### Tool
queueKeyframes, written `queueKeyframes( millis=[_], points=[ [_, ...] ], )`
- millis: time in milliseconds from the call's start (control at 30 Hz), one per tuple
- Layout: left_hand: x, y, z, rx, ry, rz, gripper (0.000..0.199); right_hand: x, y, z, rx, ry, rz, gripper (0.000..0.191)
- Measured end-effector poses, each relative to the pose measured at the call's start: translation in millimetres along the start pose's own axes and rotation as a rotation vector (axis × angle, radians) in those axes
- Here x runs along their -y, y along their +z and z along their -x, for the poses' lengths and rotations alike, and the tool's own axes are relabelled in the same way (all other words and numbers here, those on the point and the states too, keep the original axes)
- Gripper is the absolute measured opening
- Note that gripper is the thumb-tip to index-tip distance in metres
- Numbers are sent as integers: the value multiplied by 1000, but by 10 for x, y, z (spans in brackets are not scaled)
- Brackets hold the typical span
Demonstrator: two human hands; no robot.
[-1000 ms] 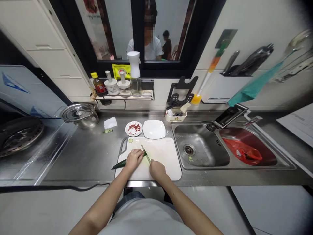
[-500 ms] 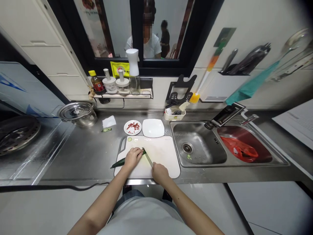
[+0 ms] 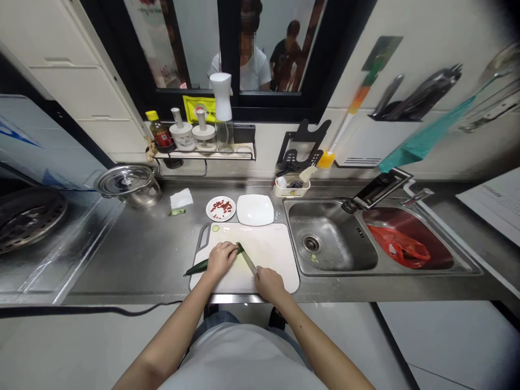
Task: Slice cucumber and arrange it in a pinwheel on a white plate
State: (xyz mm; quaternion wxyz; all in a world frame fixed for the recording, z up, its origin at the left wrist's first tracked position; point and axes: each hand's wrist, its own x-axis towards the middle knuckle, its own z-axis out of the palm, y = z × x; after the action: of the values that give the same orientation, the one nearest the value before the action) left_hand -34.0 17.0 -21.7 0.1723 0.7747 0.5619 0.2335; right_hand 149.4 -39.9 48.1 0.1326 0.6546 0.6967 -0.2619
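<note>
A dark green cucumber lies slantwise over the left part of the white cutting board. My left hand is closed over its upper part, fingertips near the cut end. In my right hand is the handle of a kitchen knife. Its blade points up and left and meets the cucumber's end just beside my left fingertips. One pale cucumber slice rests at the board's top left corner. Behind the board stand a small plate of chopped red pieces and a white square dish.
To the right is a double sink with a faucet and a red plastic bag. A lidded steel pot and a white tissue are at the left. Seasoning jars stand on a wall rack. People are visible in the window.
My hands stay on the cucumber and knife, with the blade still at the cut end. The view has shifted slightly. Behind the window, a person in dark clothes has come nearer.
</note>
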Motion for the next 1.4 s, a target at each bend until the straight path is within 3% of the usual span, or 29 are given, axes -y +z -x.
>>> queueKeyframes(
  millis=[367,567,733,967,1067,1167,1267,1400],
  points=[
    [-9,-14,-6,24,-25,-13,23,201,-71,-217,-39,8,-9,34],
    [-31,-49,-6,46,-43,-11,24,48,-113,-217,-119,17,38,33],
    [9,-39,2,-38,-95,80,23,-164,-178,-147,-146,50,95,34],
    [22,-131,-161,-252,-365,391,32,-363,-279,-74,-208,77,162,35],
    [-50,-236,-275,-267,-354,458,34,-442,-279,-61,-275,49,184,41],
    [-167,-347,-359,-192,-202,395,31,-496,-259,-55,-340,12,222,44],
    [-302,-421,-397,-21,-52,293,31,-510,-236,-50,-373,-29,231,43],
    [-410,-417,-412,147,9,231,34,-501,-213,-45,-387,-75,219,42]
  ],
)
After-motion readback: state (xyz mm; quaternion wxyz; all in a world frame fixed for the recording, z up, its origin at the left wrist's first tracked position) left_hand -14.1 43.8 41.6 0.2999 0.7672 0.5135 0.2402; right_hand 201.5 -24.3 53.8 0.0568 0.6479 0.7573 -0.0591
